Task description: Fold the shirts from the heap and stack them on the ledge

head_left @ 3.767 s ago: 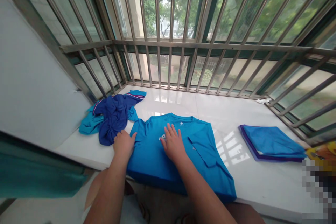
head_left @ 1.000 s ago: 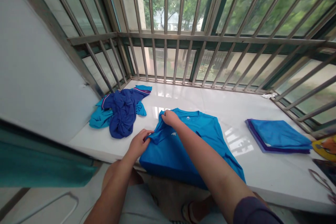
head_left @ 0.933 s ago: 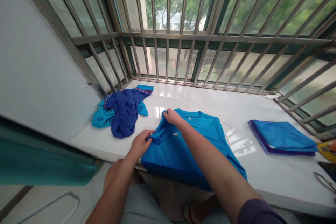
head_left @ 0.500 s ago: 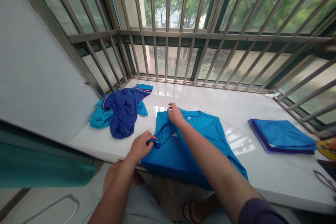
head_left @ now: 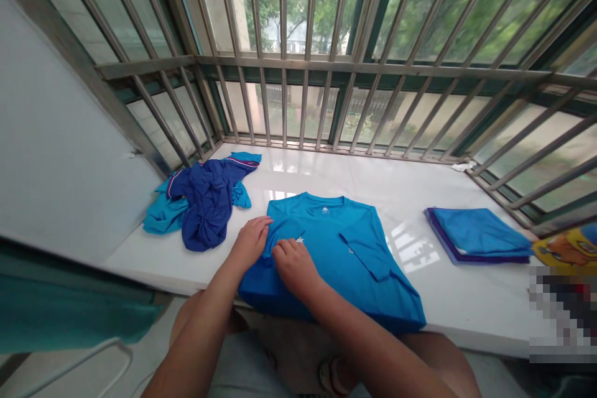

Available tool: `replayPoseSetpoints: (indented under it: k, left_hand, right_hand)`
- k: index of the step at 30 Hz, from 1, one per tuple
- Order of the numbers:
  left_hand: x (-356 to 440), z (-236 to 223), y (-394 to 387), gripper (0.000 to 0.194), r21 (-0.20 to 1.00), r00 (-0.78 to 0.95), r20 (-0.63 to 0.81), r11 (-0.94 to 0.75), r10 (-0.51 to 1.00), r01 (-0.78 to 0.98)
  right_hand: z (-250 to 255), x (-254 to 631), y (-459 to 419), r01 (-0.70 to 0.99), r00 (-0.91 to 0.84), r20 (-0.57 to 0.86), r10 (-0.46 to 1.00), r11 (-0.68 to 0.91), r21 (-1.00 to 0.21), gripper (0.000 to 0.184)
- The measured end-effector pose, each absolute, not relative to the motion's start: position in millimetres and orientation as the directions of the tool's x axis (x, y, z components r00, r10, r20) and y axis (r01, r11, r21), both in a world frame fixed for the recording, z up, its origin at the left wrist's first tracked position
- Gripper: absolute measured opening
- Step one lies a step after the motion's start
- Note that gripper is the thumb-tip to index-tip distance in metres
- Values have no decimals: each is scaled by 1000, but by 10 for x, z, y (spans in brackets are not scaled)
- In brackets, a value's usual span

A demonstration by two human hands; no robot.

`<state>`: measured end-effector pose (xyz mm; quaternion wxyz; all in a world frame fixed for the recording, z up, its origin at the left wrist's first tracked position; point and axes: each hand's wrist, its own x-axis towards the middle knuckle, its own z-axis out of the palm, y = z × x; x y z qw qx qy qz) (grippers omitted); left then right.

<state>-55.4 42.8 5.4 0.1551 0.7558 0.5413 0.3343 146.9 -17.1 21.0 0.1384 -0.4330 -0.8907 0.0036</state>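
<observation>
A blue T-shirt [head_left: 321, 273] lies front up on the white ledge, collar toward the window, with its lower part hanging over the near edge. The sleeve on the right [head_left: 368, 255] is folded inward across the chest. My left hand [head_left: 254, 239] rests along the shirt's left edge, fingers stretched out. Beside it, my right hand [head_left: 296, 264] lies on the left chest, near the small white logo, its fingers slightly bent onto the fabric. No cloth shows gripped in either hand. The fingertips of my right hand are partly hidden.
A crumpled heap of dark blue and turquoise clothes [head_left: 208, 202] lies on the left. Folded blue and purple garments [head_left: 480, 233] are stacked on the right, near a yellow patterned item [head_left: 566, 252]. Metal window bars [head_left: 303, 65] stand behind the white ledge [head_left: 373, 168].
My right hand has come down from near the collar to the left chest. The left hand has let go of the pinched cloth and moved up the edge. The right sleeve now shows folded in.
</observation>
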Motion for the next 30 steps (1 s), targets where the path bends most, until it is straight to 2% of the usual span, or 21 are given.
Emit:
replayPoseSetpoints:
  k: [2,5,6,10,13,16,20,22,24,26,28,30]
  left_hand:
    - [-502,4,520,40,581,185,330,-353,926,734]
    - [-500,-64,587,43,621,98,315,-283,944,731]
    - [-513,-74,592,44,650,67,303,-258,951,715]
    - [-560,-21,566,45,764,-20,239,-175,971,621]
    - [-594,53,444,46,792,-52,255,-178,966,583]
    - [-692,49,133,47,750,26,298,-251,954,612]
    - [-909,-93,-387,63,624,160,276,-303,948,721]
    - [-996,-147,-544,51,575,191,266,-315,945,755]
    - [-1041,-154,-605,36,575,201,255,-315,946,755]
    - [-1049,-125,-604,33,605,190,240,-299,952,738]
    - [-1038,-85,-582,33,631,168,222,-273,961,727]
    - [-1021,-54,-567,33,648,153,208,-253,966,719]
  right_hand:
    - [258,1471,-155,751,-594,261,761,640,-160,12]
    - [245,1445,-162,738,-607,228,762,646,-195,37]
    - [220,1428,-163,737,-613,211,762,647,-195,37]
    - [140,1385,-147,743,-610,219,761,646,-177,12]
    - [169,1416,-143,717,-612,307,728,676,-173,14]
    - [231,1488,-167,683,-631,356,689,711,-165,18]
    - [268,1576,-231,627,-695,327,640,763,-158,17]
    - [265,1593,-255,585,-736,303,605,794,-163,17]
    - [256,1586,-250,579,-742,285,607,794,-184,21]
    - [246,1560,-198,684,-641,278,715,697,-216,27]
    - [231,1531,-101,845,-418,270,867,481,-236,30]
    - [210,1518,15,936,-208,246,947,266,-233,31]
